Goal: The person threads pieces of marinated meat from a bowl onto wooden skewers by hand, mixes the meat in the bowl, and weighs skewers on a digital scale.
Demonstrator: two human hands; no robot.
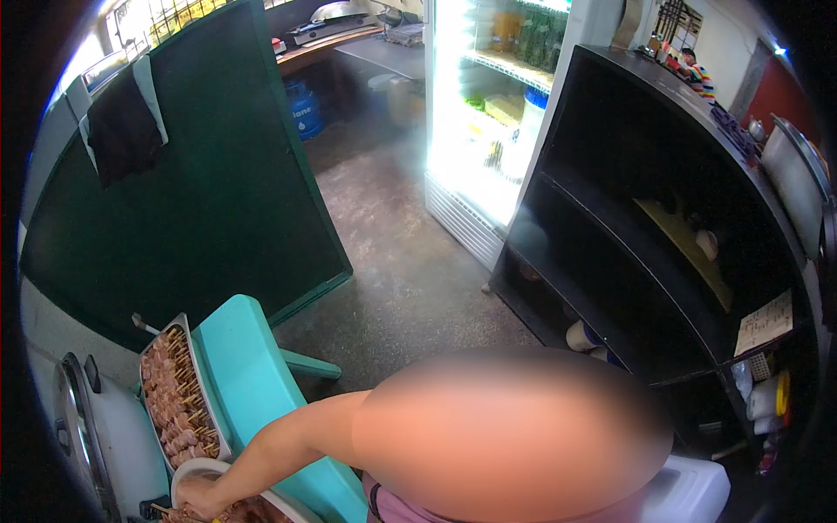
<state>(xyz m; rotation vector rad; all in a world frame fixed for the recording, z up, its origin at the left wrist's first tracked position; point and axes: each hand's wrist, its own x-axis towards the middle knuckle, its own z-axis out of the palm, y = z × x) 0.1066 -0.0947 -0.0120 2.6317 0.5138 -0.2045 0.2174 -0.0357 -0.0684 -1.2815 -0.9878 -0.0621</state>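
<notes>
My left hand (pixel 202 495) reaches down into a white bowl (pixel 292 507) at the bottom left, over raw pieces of meat (pixel 257 511). Its fingers point down and are mostly hidden, so their grip cannot be told. Beside the hand, at the frame's lower edge, a skewer of meat (pixel 167 511) shows in part. Behind the bowl lies a metal tray (pixel 228 451) filled with rows of skewered raw meat (pixel 174 392). Both rest by a turquoise bench (pixel 248 349). My right hand is not visible; a large blurred patch covers the bottom middle.
A large white pot with a lid (pixel 80 418) stands left of the tray. Behind are a green panel (pixel 200 200) and a lit fridge (pixel 466 231). A dark shelf unit (pixel 645 235) fills the right, with a white stool (pixel 697 488) below. A person (pixel 696 74) appears far back.
</notes>
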